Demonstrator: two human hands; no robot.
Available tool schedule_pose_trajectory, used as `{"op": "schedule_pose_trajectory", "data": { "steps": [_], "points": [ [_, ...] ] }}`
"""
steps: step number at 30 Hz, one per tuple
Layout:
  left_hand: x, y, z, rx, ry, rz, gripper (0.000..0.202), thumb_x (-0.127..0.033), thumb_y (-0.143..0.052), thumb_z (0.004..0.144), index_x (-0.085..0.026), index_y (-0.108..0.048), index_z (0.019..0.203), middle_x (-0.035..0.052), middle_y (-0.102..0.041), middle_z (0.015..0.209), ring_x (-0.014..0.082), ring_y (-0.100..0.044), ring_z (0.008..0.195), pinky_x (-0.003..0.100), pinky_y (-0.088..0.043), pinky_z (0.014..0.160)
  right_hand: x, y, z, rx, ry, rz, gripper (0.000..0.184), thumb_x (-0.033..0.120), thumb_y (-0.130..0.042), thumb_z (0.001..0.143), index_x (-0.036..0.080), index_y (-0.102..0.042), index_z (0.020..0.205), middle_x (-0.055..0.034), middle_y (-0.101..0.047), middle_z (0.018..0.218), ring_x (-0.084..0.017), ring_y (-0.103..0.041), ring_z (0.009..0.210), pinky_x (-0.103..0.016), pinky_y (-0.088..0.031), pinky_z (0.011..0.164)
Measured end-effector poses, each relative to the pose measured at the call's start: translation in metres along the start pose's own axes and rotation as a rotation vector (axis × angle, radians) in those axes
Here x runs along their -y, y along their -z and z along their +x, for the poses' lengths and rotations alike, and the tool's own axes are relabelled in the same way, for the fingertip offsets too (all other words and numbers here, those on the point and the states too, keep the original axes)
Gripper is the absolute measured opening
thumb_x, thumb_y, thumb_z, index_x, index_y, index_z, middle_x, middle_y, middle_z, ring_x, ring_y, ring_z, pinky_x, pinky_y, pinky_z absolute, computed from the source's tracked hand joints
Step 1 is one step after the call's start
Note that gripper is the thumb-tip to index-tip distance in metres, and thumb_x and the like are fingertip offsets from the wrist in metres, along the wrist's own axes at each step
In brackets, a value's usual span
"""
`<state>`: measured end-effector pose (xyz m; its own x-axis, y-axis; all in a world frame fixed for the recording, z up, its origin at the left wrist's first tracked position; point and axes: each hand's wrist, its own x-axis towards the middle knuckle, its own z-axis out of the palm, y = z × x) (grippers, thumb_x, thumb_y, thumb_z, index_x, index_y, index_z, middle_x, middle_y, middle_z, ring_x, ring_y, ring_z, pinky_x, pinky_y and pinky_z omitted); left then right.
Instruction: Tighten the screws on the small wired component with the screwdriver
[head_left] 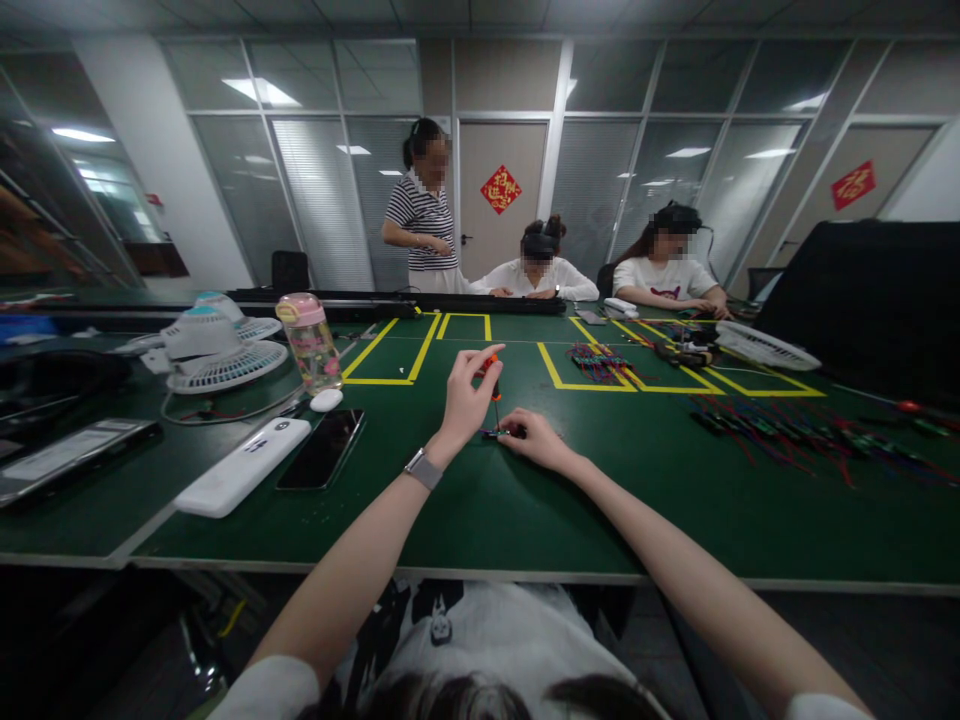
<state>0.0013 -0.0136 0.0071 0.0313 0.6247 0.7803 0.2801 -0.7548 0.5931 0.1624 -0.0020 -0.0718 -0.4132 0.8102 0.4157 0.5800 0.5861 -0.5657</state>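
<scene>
My left hand (466, 392) is raised over the green table (525, 500), fingers closed round a small screwdriver (493, 378) with an orange handle, held upright with its tip pointing down. My right hand (534, 437) rests on the table just right of it, pinching a small dark part (496, 434) that lies under the screwdriver's tip. A grey watch band sits on my left wrist.
A white power bank (244, 465), a black phone (322, 448), a pink-lidded bottle (309, 343) and a white fan (217, 350) lie at the left. Bundles of coloured wires (795, 430) spread at the right. Three people are at the table's far end.
</scene>
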Motion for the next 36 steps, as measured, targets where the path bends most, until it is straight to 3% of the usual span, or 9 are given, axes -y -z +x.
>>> {"op": "schedule_pose_trajectory", "data": {
  "steps": [5, 11, 14, 20, 27, 36],
  "points": [
    [0.0034, -0.0011, 0.0009, 0.020, 0.002, -0.031, 0.035, -0.021, -0.039, 0.095, -0.024, -0.056, 0.125, 0.0057, -0.062, 0.111, 0.0146, -0.058, 0.100, 0.028, -0.045, 0.089, 0.0021, 0.0010, -0.0005, -0.002, 0.014, -0.005, 0.012, 0.018, -0.064, 0.077, 0.015, -0.069, 0.087, -0.0017, -0.056, 0.076, -0.012, -0.052, 0.067, -0.025, -0.042, 0.064],
    [0.0028, -0.0014, 0.0006, -0.031, -0.020, -0.017, 0.027, -0.025, -0.054, 0.089, -0.021, -0.063, 0.114, 0.0047, -0.060, 0.099, 0.0134, -0.059, 0.087, 0.024, -0.049, 0.078, 0.0015, 0.0010, -0.0004, 0.002, 0.003, 0.016, 0.013, 0.019, -0.064, 0.077, 0.015, -0.069, 0.088, -0.0025, -0.058, 0.078, -0.013, -0.054, 0.068, -0.025, -0.043, 0.065],
    [0.0008, -0.0001, 0.0002, -0.027, -0.001, 0.003, 0.026, -0.028, -0.053, 0.090, -0.021, -0.064, 0.111, 0.0050, -0.057, 0.098, 0.0133, -0.058, 0.086, 0.024, -0.049, 0.076, 0.0010, 0.0009, -0.0001, 0.000, 0.006, 0.009, 0.012, 0.018, -0.064, 0.077, 0.015, -0.069, 0.088, -0.0024, -0.057, 0.077, -0.013, -0.054, 0.068, -0.026, -0.043, 0.066],
    [0.0019, -0.0001, 0.0001, 0.013, -0.005, -0.016, 0.035, -0.024, -0.039, 0.096, -0.024, -0.055, 0.126, 0.0066, -0.062, 0.112, 0.0154, -0.058, 0.101, 0.028, -0.045, 0.088, 0.0010, 0.0008, 0.0001, 0.005, 0.005, 0.014, 0.013, 0.018, -0.064, 0.077, 0.015, -0.069, 0.088, -0.0026, -0.057, 0.078, -0.012, -0.053, 0.068, -0.025, -0.043, 0.065],
    [0.0043, -0.0018, 0.0000, -0.023, -0.011, -0.014, 0.030, -0.026, -0.051, 0.090, -0.022, -0.060, 0.119, 0.0048, -0.060, 0.100, 0.0129, -0.058, 0.084, 0.024, -0.049, 0.076, 0.0014, 0.0012, 0.0000, 0.010, 0.003, 0.013, 0.013, 0.019, -0.064, 0.078, 0.015, -0.069, 0.089, -0.0024, -0.056, 0.078, -0.013, -0.053, 0.068, -0.025, -0.043, 0.065],
    [0.0079, -0.0021, 0.0000, -0.014, 0.013, -0.016, 0.035, -0.024, -0.041, 0.095, -0.024, -0.055, 0.127, 0.0055, -0.064, 0.104, 0.0141, -0.059, 0.091, 0.026, -0.047, 0.081, -0.0017, -0.0006, 0.0006, 0.007, 0.010, 0.001, 0.013, 0.018, -0.064, 0.077, 0.015, -0.069, 0.089, -0.0026, -0.057, 0.078, -0.013, -0.053, 0.068, -0.025, -0.042, 0.065]
  ]
}}
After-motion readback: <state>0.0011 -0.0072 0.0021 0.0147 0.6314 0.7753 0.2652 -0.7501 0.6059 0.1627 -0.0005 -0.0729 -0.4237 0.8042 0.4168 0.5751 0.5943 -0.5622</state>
